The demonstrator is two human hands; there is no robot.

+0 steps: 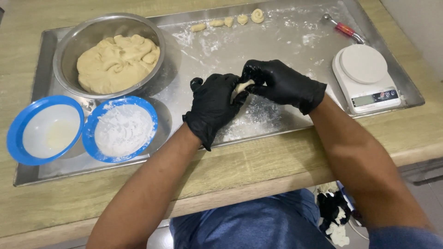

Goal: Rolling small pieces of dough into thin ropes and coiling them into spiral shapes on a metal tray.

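Observation:
Both my hands wear black gloves and meet over the floured middle of a large metal tray (286, 27). My left hand (213, 102) cups a small pale piece of dough (242, 87), and the fingers of my right hand (277, 83) pinch the same piece from the right. Most of the piece is hidden between the gloves. At the tray's back left, a steel bowl (69, 46) holds a big lump of dough (117, 62).
Several small shaped dough pieces (228, 21) lie along the tray's far edge. Two blue bowls sit front left, one with flour (122, 129), one nearly empty (45, 130). A white kitchen scale (365, 77) and a red-handled scoop (344, 28) stand at the right. The tray rests on a wooden counter (258, 166).

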